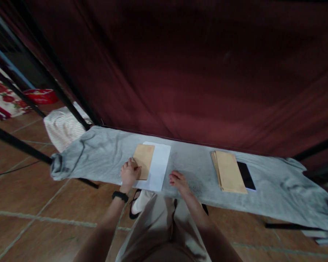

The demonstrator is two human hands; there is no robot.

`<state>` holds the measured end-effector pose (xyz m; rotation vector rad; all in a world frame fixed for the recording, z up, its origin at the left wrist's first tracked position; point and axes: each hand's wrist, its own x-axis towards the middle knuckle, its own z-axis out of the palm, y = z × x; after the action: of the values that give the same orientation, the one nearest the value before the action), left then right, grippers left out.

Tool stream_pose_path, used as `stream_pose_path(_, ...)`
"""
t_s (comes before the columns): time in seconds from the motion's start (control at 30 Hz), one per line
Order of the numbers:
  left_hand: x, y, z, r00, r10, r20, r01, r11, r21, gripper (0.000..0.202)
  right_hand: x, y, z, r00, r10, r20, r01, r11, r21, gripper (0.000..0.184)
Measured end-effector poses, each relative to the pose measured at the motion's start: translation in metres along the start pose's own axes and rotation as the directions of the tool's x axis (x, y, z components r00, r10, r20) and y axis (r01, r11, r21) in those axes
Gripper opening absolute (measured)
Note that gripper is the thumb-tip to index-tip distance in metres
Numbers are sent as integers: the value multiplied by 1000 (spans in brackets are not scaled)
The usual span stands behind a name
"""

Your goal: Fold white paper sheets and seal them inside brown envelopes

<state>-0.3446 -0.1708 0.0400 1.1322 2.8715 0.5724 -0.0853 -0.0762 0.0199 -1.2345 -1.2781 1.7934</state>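
A brown envelope [144, 159] lies on a white sheet of paper [159, 164] on a narrow table draped in grey cloth [104, 153]. My left hand [129, 172], with a black band at the wrist, rests on the envelope's near left corner, fingers curled down onto it. On the cloth just right of the sheet rests my right hand [178, 181]. Its fingers are bent and nothing shows in them.
A stack of brown envelopes [229, 171] lies further right on the cloth, with a dark phone [246, 175] beside it. A dark red curtain [194, 72] hangs behind the table. Black frame bars [62, 94] and a striped cloth [61, 127] stand at the left, over a tiled floor.
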Motion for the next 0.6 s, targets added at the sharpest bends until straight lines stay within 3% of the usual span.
stream_pose_path(0.07,3,-2,1,1000,-16,-14,15,998,-59,75,7,-7,21,999,19,50,-18,1000,-24,17)
stream_pose_path(0.17,11,-7,2,995,-98,-24,87,955,-284,71,16,-11,42,998,26,54,-19,992,-122,10)
stream_pose_path(0.3,23,-17,6,986,-166,-9,142,866,-479,62,23,-12,50,1000,-8,6,9,983,-186,12)
stream_pose_path(0.43,31,-24,9,972,-233,7,195,798,-570,52,20,-15,30,996,-74,-51,64,981,-184,12)
stream_pose_path(0.6,41,-32,2,959,-281,-39,185,725,-664,42,3,-20,-32,983,-121,-140,98,982,-163,23)
